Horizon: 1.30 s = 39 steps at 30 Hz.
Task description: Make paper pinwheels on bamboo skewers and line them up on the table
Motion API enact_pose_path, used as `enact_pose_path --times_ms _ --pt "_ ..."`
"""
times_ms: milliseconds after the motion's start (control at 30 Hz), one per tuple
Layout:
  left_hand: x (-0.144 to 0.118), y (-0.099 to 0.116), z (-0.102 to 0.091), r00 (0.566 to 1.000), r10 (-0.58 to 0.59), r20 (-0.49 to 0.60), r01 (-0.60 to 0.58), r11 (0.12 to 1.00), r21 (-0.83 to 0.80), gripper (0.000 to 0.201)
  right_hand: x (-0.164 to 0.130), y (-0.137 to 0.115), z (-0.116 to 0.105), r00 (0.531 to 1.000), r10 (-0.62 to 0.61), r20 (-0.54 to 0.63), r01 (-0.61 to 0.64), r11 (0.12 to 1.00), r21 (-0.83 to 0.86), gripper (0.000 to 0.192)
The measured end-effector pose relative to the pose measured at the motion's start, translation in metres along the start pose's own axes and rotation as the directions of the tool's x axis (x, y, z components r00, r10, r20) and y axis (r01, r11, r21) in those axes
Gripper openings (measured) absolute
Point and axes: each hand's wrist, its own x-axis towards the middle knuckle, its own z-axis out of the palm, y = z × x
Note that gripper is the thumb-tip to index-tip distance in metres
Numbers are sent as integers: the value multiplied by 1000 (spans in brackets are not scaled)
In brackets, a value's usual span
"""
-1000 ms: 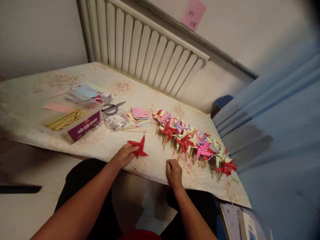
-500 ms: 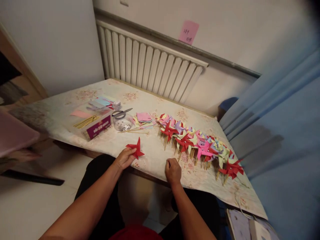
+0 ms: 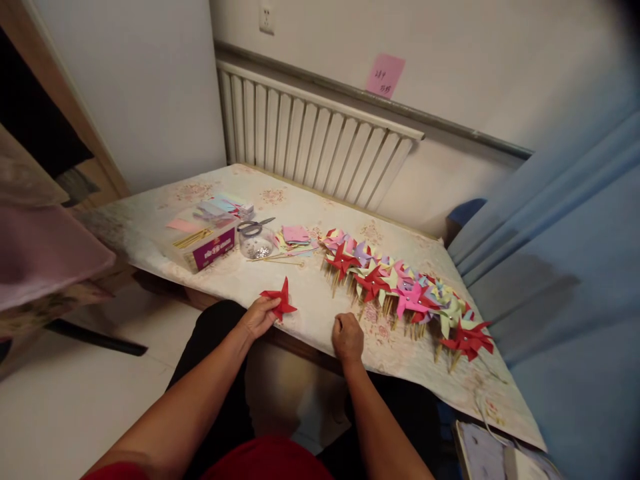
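Between the thumb and fingers of my left hand (image 3: 262, 317) is a red paper pinwheel (image 3: 284, 301), held over the table's front edge. No stick shows on it. My right hand (image 3: 348, 337) rests at the same edge, its fingers curled into a fist; whether anything is inside it is hidden. Right of that fist stand rows of finished pinwheels (image 3: 411, 299) on sticks, in red, pink, yellow and lilac. Beyond my left hand lie a few thin sticks (image 3: 280, 261) and a clear round bowl (image 3: 260, 248) holding small shiny pieces, with scissors (image 3: 254, 227) across its rim.
A clear box with a purple label (image 3: 214, 249) holds wooden sticks (image 3: 194, 239) at the left. Coloured paper squares (image 3: 295, 236) are stacked behind the loose sticks. A radiator (image 3: 310, 137) runs behind the table (image 3: 310, 320); a blue curtain (image 3: 575, 280) hangs at the right.
The view has shifted a little, so the table and its things appear further right and slightly lower. Both hands keep nearly the same pose, the red pinwheel still in the left.
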Motion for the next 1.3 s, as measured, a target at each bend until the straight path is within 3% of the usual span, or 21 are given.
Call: enact_pose_path --times_ms 533,1300 --pt "-4 1 -6 998 -50 45 50 999 10 22 -11 0 -2 997 -57 -42 60 995 77 20" --pt "-3 -2 -13 989 -109 105 112 993 -23 34 -15 3 4 994 -82 -70 86 994 61 19"
